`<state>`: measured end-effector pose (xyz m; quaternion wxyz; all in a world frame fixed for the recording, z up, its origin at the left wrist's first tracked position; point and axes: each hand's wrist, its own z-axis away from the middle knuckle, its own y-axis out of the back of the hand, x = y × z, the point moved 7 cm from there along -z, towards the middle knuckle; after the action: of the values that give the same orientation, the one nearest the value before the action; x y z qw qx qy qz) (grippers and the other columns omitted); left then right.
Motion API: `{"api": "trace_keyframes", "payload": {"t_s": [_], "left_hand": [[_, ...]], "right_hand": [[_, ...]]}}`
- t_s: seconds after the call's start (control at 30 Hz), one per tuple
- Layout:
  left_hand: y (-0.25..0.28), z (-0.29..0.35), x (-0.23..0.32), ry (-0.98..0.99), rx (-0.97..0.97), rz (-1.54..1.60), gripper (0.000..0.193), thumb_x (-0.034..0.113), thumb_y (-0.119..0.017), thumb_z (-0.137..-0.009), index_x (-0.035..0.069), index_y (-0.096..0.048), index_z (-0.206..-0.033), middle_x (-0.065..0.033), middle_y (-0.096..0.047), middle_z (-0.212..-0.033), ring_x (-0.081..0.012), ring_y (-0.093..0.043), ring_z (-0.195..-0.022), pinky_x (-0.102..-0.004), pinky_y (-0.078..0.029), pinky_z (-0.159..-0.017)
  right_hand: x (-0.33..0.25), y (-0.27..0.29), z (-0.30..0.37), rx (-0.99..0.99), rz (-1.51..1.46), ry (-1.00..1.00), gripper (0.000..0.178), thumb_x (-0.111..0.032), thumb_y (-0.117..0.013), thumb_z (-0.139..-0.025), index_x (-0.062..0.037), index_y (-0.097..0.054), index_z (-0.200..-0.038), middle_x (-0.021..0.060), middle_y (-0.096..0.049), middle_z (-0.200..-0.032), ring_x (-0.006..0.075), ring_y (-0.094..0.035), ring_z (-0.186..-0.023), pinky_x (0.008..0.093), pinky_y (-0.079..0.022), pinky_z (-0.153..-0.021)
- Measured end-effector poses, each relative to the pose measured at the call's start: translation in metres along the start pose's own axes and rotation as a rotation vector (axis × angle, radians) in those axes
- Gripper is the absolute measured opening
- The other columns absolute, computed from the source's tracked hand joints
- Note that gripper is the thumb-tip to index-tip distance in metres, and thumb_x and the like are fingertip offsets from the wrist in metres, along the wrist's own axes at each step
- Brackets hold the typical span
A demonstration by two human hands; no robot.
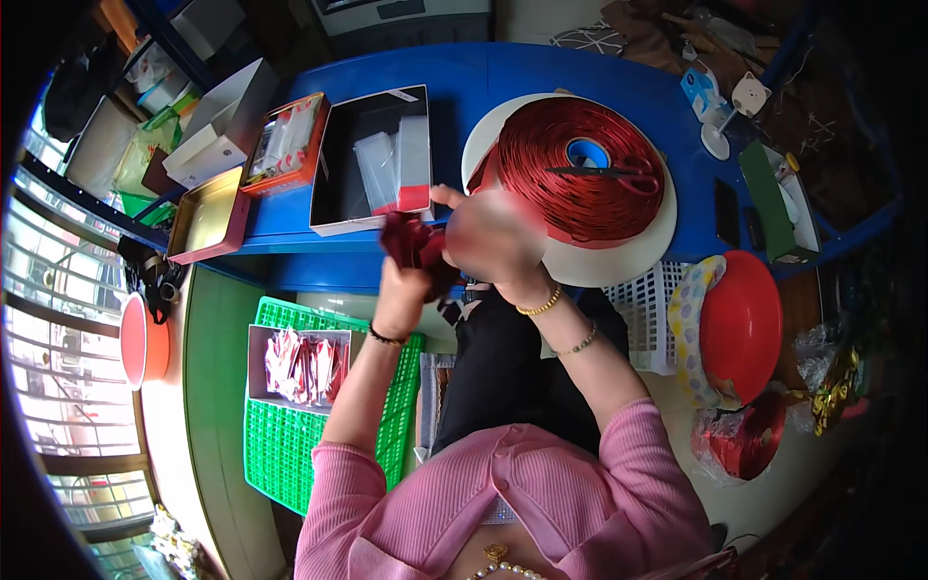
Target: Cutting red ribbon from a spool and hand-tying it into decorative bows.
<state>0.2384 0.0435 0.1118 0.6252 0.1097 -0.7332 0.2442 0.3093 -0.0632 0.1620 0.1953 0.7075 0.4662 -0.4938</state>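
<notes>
My left hand [404, 287] is closed around a bunched dark red ribbon [414, 242], held up in front of the table's near edge. Beside it, close to the ribbon, is my right hand [503, 246]; a blur covers most of it and its fingers cannot be made out well. Whether it grips part of the ribbon is hidden. Beyond my right hand, a large flat coil of red ribbon [527, 145] with a blue core lies on a round white board [628, 261]. Scissors [623, 174] with dark red handles rest across the coil.
On the blue table [454, 72], an open box [338, 145] holds clear plastic sleeves, beside an orange box [285, 140] and a gold tin [208, 213]. A green box [778, 203] stands right. Below are a green crate [280, 464], a white basket [643, 309] and a red basin [744, 329].
</notes>
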Motion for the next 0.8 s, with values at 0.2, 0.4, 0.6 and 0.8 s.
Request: {"api": "trace_keyframes", "payload": {"t_s": [0.2,0.4,0.6,0.8], "left_hand": [[-0.027,0.003,0.054,-0.074,-0.157,0.064,0.035,0.034,-0.043,-0.093,0.0,-0.054,-0.092,-0.0073,-0.057,-0.083,-0.0139,-0.055,-0.07,-0.0246,-0.043,-0.063],[0.009,-0.028,0.092,-0.116,-0.188,0.468,0.036,0.036,-0.033,-0.097,0.005,-0.051,-0.093,-0.0053,-0.047,-0.071,-0.017,-0.047,-0.062,-0.0333,-0.041,-0.064],[0.08,-0.051,0.061,-0.153,0.006,0.446,0.046,0.046,-0.035,-0.094,0.005,-0.056,-0.087,-0.0008,-0.041,-0.059,-0.011,-0.033,-0.046,-0.0268,-0.036,-0.054],[0.032,-0.02,-0.009,0.039,-0.122,0.467,0.063,0.063,-0.041,-0.084,0.006,-0.052,-0.108,-0.0011,-0.057,-0.085,-0.0104,-0.052,-0.066,-0.0266,-0.042,-0.062]], "right_hand": [[0.038,-0.014,0.01,-0.069,-0.465,0.021,0.079,-0.032,-0.069,-0.078,-0.0021,-0.027,-0.137,0.0108,-0.036,-0.137,0.0184,-0.032,-0.128,0.035,-0.027,-0.104],[0.086,-0.032,0.077,-0.229,-0.121,-0.419,0.059,-0.024,-0.068,-0.081,-0.0015,-0.036,-0.125,0.0092,-0.059,-0.102,0.0121,-0.056,-0.093,0.0265,-0.044,-0.084],[0.081,-0.027,0.098,-0.286,-0.034,-0.567,0.024,-0.007,-0.063,-0.083,0.0014,-0.053,-0.103,0.0092,-0.059,-0.103,0.0123,-0.057,-0.094,0.0241,-0.046,-0.08],[0.021,0.003,0.027,-0.021,0.08,0.024,0.016,-0.016,-0.068,-0.077,-0.0033,-0.06,-0.08,0.009,-0.049,-0.127,0.0193,-0.045,-0.119,0.0311,-0.034,-0.098]]}}
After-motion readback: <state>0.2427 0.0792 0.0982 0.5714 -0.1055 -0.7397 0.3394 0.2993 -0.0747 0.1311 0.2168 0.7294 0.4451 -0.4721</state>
